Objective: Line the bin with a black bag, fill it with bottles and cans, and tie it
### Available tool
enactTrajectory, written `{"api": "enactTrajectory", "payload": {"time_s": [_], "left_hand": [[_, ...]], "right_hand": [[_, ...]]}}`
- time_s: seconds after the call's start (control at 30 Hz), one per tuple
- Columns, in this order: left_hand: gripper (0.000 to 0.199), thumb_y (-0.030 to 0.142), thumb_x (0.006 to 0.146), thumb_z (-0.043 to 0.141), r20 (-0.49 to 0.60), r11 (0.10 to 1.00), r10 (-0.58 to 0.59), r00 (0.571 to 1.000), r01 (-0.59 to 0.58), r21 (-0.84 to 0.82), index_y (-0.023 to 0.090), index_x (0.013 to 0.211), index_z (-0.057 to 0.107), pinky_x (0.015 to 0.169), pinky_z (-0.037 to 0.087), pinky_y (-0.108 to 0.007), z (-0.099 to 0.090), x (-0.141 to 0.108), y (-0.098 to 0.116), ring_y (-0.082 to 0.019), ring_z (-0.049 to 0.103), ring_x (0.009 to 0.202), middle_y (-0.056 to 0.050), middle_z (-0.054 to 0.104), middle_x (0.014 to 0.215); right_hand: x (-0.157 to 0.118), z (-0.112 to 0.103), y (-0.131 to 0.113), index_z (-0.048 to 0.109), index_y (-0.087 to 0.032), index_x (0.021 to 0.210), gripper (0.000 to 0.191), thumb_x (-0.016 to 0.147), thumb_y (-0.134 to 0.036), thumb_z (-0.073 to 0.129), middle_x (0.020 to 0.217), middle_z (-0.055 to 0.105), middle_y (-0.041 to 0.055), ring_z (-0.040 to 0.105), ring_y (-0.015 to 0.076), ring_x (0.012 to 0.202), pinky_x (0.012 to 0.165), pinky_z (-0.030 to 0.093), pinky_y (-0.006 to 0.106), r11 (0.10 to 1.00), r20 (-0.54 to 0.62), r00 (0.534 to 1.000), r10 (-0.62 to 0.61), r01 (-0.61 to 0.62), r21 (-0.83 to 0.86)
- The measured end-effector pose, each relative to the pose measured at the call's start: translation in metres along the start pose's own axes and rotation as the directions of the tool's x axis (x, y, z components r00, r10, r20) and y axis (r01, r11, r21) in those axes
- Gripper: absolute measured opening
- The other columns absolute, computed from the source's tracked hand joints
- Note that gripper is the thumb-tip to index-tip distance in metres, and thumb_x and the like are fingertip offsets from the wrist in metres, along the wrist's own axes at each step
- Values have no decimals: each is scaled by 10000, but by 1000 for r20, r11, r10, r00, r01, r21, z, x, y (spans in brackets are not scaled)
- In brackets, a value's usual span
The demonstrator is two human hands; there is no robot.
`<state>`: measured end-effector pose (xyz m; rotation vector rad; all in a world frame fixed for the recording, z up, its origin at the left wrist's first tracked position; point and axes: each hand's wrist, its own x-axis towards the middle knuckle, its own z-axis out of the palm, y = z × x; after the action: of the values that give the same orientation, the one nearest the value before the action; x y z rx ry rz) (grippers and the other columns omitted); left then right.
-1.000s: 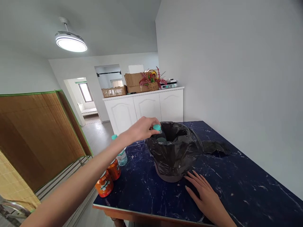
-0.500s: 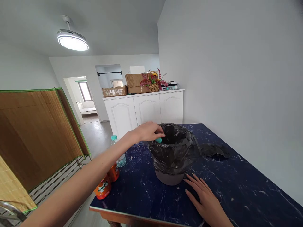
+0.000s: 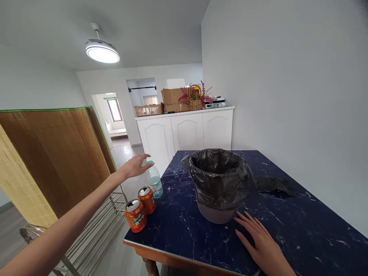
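My left hand point(image 3: 135, 166) is at the top of a clear plastic bottle point(image 3: 155, 182) with a teal cap, thumb and fingers apart. Whether a fingertip touches the cap I cannot tell. Two orange soda cans, a front can point(image 3: 136, 218) and a rear can point(image 3: 147, 201), stand upright beside the bottle at the table's left edge. A grey trash bin point(image 3: 217, 214) lined with a black trash bag point(image 3: 220, 188) stands mid-table; its inside is dark. My right hand point(image 3: 260, 239) lies on the table with fingers stretched out, close to the bin's base.
The dark blue marbled table point(image 3: 184, 234) carries a flat black plastic bag point(image 3: 274, 186) right of the bin. A white cabinet point(image 3: 188, 134) behind holds cardboard boxes and a flower basket point(image 3: 195, 104). A metal rack point(image 3: 97, 237) stands left, by a bamboo screen point(image 3: 57, 153).
My left hand has moved left from the bin's rim to the bottle. The teal item it held at the rim is no longer in it. My right hand stays beside the bin.
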<state>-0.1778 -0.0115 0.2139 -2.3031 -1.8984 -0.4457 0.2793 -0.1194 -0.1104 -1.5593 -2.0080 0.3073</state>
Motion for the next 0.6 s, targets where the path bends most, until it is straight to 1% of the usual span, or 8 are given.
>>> {"api": "enactTrajectory", "payload": {"time_s": [0.1, 0.2, 0.27, 0.37, 0.43, 0.5, 0.53, 0.6], "left_hand": [[574, 627, 891, 524, 14, 997, -2, 1000, 3, -82, 216, 1266, 666, 920, 602, -396, 22, -6, -11, -314, 779, 1077, -124, 802, 1235], [507, 594, 929, 504, -26, 991, -16, 1000, 12, -133, 217, 1233, 654, 845, 623, -383, 38, -7, -8, -298, 801, 980, -127, 820, 1138], [475, 577, 956, 503, -79, 989, -25, 997, 13, -146, 213, 1228, 641, 845, 628, -416, 38, -6, -1, -319, 799, 969, -137, 819, 1101], [466, 540, 1020, 472, -237, 987, -17, 971, -22, -159, 217, 1338, 579, 984, 597, -475, 19, -8, 19, -333, 761, 1121, -139, 785, 1227], [450, 514, 1045, 489, -444, 974, 8, 896, -108, -201, 223, 1383, 554, 1056, 573, -480, -4, -13, 42, -313, 740, 1184, -130, 746, 1327], [402, 493, 1047, 547, -646, 932, 32, 763, -256, -256, 232, 1351, 581, 1075, 579, -450, -29, -20, 72, -276, 749, 1171, -107, 739, 1343], [387, 481, 1043, 573, -694, 907, 44, 719, -320, -274, 234, 1341, 586, 1067, 591, -433, -40, -24, 89, -259, 754, 1153, -96, 747, 1325], [362, 446, 1035, 611, -720, 850, 96, 687, -432, -300, 228, 1323, 596, 1069, 601, -412, -53, -31, 123, -235, 757, 1138, -86, 757, 1299]], "right_hand": [[0, 0, 1, 611, -339, 1535, 561, 1065, -610, 470, 1676, 438, -13, 351, 386, 1577, 1267, 361, 670, 1000, -13, 1000, -3, 3, -4], [0, -1, 0, 592, -333, 1552, 572, 1071, -610, 451, 1679, 431, -10, 353, 380, 1576, 1269, 363, 661, 1000, -9, 1000, -4, 4, -15], [0, -1, 0, 586, -338, 1557, 575, 1071, -613, 448, 1680, 429, -12, 353, 379, 1576, 1269, 364, 658, 1000, -5, 1000, -3, 3, -19], [-1, -1, -1, 588, -343, 1554, 568, 1072, -609, 448, 1675, 439, -14, 356, 378, 1575, 1267, 367, 659, 1000, -11, 1000, -8, 8, -22], [-1, -1, -1, 591, -341, 1551, 564, 1076, -605, 443, 1672, 448, -14, 350, 374, 1579, 1272, 360, 659, 1000, -16, 1000, -14, 14, -23], [-1, -1, -1, 591, -338, 1551, 570, 1075, -612, 439, 1676, 442, -14, 340, 370, 1584, 1277, 349, 658, 1000, -17, 1000, -14, 13, -21], [-1, -1, -1, 588, -337, 1553, 575, 1074, -617, 436, 1680, 434, -14, 333, 367, 1587, 1280, 342, 657, 1000, -16, 1000, -11, 11, -19], [-2, -1, -1, 583, -335, 1556, 583, 1074, -625, 428, 1688, 419, -16, 323, 363, 1592, 1285, 331, 657, 1000, -15, 1000, -7, 6, -14]]}}
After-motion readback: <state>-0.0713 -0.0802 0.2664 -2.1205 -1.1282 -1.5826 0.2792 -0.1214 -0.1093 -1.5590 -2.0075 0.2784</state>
